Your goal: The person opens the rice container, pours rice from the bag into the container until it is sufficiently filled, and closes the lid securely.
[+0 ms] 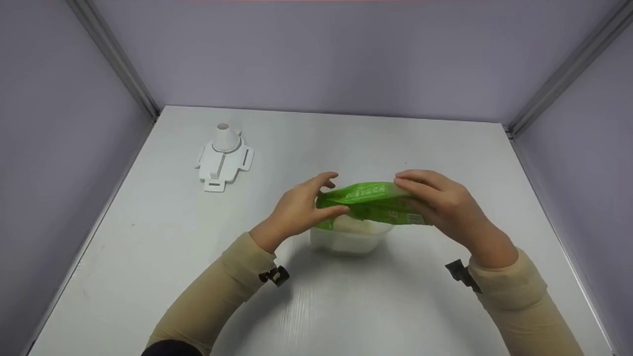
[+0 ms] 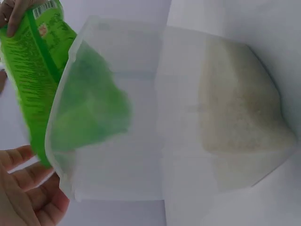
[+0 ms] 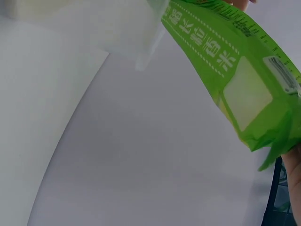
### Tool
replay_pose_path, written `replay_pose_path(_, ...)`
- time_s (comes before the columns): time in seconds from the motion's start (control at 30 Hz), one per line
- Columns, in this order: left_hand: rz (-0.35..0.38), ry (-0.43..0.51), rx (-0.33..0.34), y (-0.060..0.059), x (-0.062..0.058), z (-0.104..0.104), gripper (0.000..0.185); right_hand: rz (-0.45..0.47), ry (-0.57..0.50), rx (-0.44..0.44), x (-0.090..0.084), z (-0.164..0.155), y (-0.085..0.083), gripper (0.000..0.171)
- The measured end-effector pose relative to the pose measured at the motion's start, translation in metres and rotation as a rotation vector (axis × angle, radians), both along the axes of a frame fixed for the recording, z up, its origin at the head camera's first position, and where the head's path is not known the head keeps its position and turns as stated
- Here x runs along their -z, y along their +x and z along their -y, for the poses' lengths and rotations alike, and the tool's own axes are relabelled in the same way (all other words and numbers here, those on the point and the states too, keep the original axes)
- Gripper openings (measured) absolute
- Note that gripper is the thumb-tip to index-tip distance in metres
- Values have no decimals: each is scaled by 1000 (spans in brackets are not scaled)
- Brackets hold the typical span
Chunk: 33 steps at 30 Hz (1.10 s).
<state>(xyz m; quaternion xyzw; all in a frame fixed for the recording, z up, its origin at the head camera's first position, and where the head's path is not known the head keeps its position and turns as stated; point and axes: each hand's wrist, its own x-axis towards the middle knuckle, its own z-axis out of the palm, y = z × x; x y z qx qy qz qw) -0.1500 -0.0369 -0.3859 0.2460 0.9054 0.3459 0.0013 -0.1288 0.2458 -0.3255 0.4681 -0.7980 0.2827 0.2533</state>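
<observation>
Green bag [image 1: 371, 195] hangs over tub [image 1: 346, 243]; right fingers [image 1: 420, 189] grip it, left fingers [image 1: 320, 181] spread alongside. Best tilted slowly, centred on tub.

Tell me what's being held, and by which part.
The right hand grips the bag by one end; whether the left hand holds the other end can't be told.

Green bag [image 1: 373, 210] over a translucent tub [image 1: 346, 243]

The bag, glossy and creased, carries white lettering, a pale panel and a barcode. It stretches sideways, one end at the tub's rim, the other out to the right. The tub, open-topped and frosted, stands upright on the counter [image 1: 168, 247]; a pale, grainy-looking filling [image 2: 244, 108] covers its bottom.
</observation>
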Motion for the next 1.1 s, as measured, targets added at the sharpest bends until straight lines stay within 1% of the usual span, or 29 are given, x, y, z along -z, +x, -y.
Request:
replay_pose_path(0.1,-75,-74,-21,3,5,0,68,1,-7,-10,7,1,0,26)
replay_pose_path(0.17,-133,-120,-43,4,10,1,59,-6,-32,-11,10,0,-1,26)
replay_pose_path(0.23,-165,-138,-63,5,12,3,48,-5,-61,4,11,-2,-1,29)
replay_pose_path(0.3,-174,-115,-88,6,13,5,39,4,-74,32,11,-5,0,31)
replay_pose_path(0.37,-179,-65,-110,6,11,8,33,17,-82,64,9,-8,0,33)
replay_pose_path(0.47,-186,75,-143,4,6,14,28,25,-78,97,6,-14,0,36)
replay_pose_path(0.53,-191,172,-150,2,2,18,24,17,-85,89,4,-17,0,36)
replay_pose_path(0.6,-215,231,-138,0,-3,22,19,-1,-88,66,2,-21,0,36)
replay_pose_path(0.67,-284,216,-113,-2,-7,26,14,-13,-77,42,1,-25,-1,36)
replay_pose_path(0.73,-356,170,-81,-3,-11,30,11,-20,-58,29,0,-27,-2,36)
replay_pose_path(0.8,-388,116,-49,-3,-12,33,10,-22,-48,25,-1,-28,-2,36)
replay_pose_path(0.83,-384,88,-35,-3,-12,34,10,-19,-45,28,-2,-28,-2,36)
replay_pose_path(0.9,-325,54,-10,-2,-12,35,9,-20,-50,30,-5,-25,-3,36)
replay_pose_path(1.0,-233,-11,6,0,-8,35,7,-14,-60,28,-12,-16,-4,37)
replay_pose_path(1.07,-201,-59,19,2,-5,33,5,-11,-59,20,-17,-7,-5,36)
replay_pose_path(1.1,-197,-81,27,3,-4,32,4,-12,-61,15,-20,-3,-6,36)
